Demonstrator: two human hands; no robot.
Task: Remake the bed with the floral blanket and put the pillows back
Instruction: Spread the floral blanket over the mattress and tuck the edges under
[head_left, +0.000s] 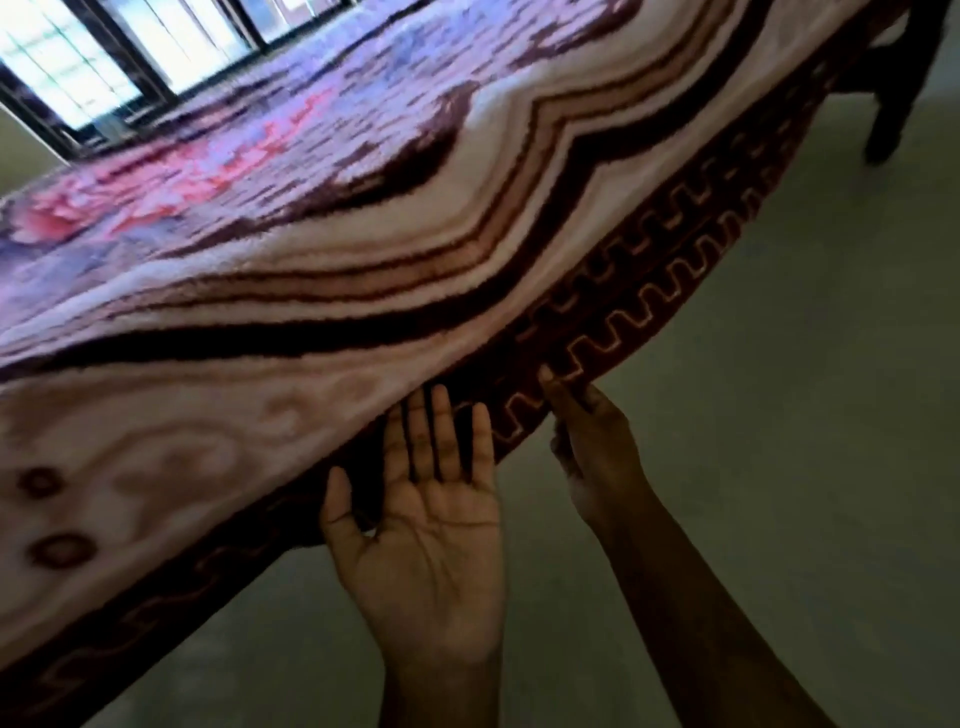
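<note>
Hands meet the blanket's hanging hem at about 6 o'clock in the view. The floral blanket (322, 218) is spread flat over the bed and fills the frame from 9 o'clock up to 1 o'clock. Its pink and lilac flowers lie toward 10 o'clock and its cream and brown wavy bands run across the middle. Its dark red border (649, 312), with a pale key pattern, drapes over the near side of the bed.

The left hand (421, 540) is turned palm up with the thumb spread out toward 9 o'clock. Its fingers (441, 431) are straight and close together, and their tips touch the border where it hangs, or sit just under it. It holds nothing. Its bare forearm rises from the bottom edge.

The right hand (597, 452) sits just beside it toward 3 o'clock, seen from its edge, at the border's lower hem. One digit points up against the red cloth and the others look bent near the hem. The blur hides whether they pinch the fabric or only touch it, so I cannot tell its grip. Its forearm runs down toward 5 o'clock.

A grey-green floor (779, 415) shows below and to the right of the bed. A bright barred window (67, 67) stands at 11 o'clock, beyond the bed's far side. A dark furniture leg (888, 104) stands on the floor at 1 o'clock.
</note>
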